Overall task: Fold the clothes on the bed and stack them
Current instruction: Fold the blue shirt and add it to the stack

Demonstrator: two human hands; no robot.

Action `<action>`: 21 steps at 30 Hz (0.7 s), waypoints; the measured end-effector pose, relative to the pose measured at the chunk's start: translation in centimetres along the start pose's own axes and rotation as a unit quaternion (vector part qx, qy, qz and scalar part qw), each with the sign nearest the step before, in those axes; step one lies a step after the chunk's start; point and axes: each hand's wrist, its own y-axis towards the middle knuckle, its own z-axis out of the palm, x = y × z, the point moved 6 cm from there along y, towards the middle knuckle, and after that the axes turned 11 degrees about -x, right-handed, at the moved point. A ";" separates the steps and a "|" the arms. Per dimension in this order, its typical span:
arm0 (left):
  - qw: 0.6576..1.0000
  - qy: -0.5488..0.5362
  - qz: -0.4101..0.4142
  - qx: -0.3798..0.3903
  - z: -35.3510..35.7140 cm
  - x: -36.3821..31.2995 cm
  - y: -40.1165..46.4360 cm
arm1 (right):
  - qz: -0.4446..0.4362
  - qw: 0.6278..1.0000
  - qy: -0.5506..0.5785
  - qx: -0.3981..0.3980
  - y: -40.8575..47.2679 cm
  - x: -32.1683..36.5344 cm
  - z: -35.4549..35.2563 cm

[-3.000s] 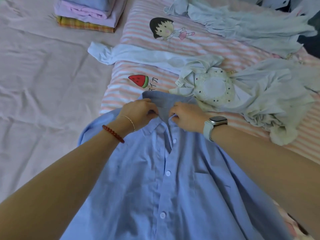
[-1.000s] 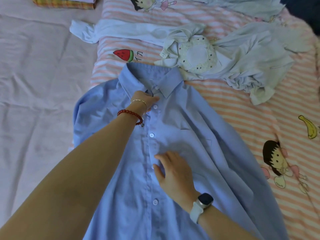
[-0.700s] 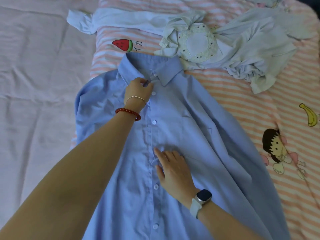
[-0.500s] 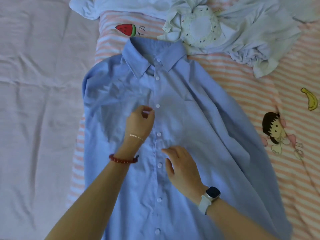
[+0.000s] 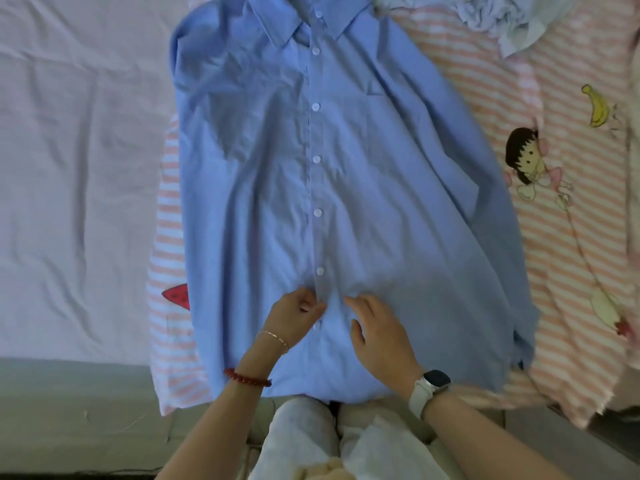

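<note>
A person stood at the foot of a bed with a blue button-up shirt (image 5: pixel 346 188) spread face up across the centre of the frame, collar at the top edge and hem at the near edge of the mattress.

At far left lay a wrinkled pale pink sheet (image 5: pixel 76 168). Just right of it, a pink-striped blanket (image 5: pixel 169 265) showed from under the shirt, a red watermelon print at its edge.

The left hand (image 5: pixel 294 318), lower centre, had its fingers curled in and pinched the button placket near a low button. Beside it, the right hand (image 5: pixel 379 336) rested flat on the cloth, fingers extended and loose, gripping nothing; a pale smartwatch (image 5: pixel 429 388) sat on that wrist.

The step in hand appeared to be straightening and flattening the shirt front before any fold. The fabric looked wrinkled, with a crease bunched just above the hands, so more smoothing seemed due. The next move probably called for turning the shirt face down or bringing the sides and sleeves in toward the placket.

At right, the blanket carried a cartoon girl print (image 5: pixel 526 164) and a banana print (image 5: pixel 597 105). At upper right, a crumpled pale garment (image 5: pixel 502 19) lay near the shirt's shoulder, unfolded; it could crowd that side.
</note>
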 end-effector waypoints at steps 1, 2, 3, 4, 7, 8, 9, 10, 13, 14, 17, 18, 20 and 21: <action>1.000 0.014 -0.001 -0.011 0.2 0.5 -0.6 | -0.007 1.000 -0.009 0.011 -0.9 -0.1 0.1; 0.999 -0.004 -0.012 -0.033 0.3 1.2 -1.3 | -0.012 1.000 -0.009 0.020 -1.8 -0.2 0.2; 0.996 -0.056 -0.028 -0.066 0.3 1.8 -1.9 | -0.013 1.000 -0.005 0.027 -2.6 -0.4 0.1; 0.988 -0.107 -0.043 -0.103 0.2 2.4 -2.6 | -0.012 0.999 -0.004 0.034 -3.3 -0.6 0.0; 0.985 -0.107 -0.062 -0.117 1.1 3.7 -4.4 | 0.006 0.999 -0.017 0.051 -4.5 -1.6 -1.0; 0.990 -0.081 -0.073 -0.093 1.9 4.3 -4.8 | 0.017 0.998 -0.017 0.060 -4.7 -2.1 -1.4; 0.993 -0.052 -0.080 -0.070 2.8 5.0 -5.2 | 0.025 0.998 -0.015 0.064 -4.9 -2.7 -2.0; 0.994 -0.020 -0.087 -0.056 3.4 5.7 -5.6 | 0.031 0.997 -0.015 0.062 -5.0 -3.4 -2.5; 0.983 0.048 -0.129 -0.125 3.9 7.8 -7.3 | 0.044 0.997 -0.021 0.055 -5.5 -6.0 -4.7; 0.971 0.051 -0.157 -0.171 3.7 8.1 -8.2 | 0.048 0.998 -0.019 0.044 -5.7 -7.0 -5.5; 0.940 0.084 -0.174 -0.281 4.1 6.7 -10.3 | 0.076 0.997 0.002 -0.017 -5.8 -10.2 -8.4; 0.933 0.108 -0.149 -0.308 4.6 5.4 -10.5 | 0.093 0.994 0.008 -0.049 -5.7 -11.4 -9.5; 0.931 0.139 -0.082 -0.328 6.0 1.9 -10.2 | 0.141 0.984 0.026 -0.103 -5.2 -13.7 -11.8; 0.936 0.149 -0.046 -0.316 6.9 0.0 -9.8 | 0.173 0.977 0.037 -0.121 -4.8 -14.9 -12.9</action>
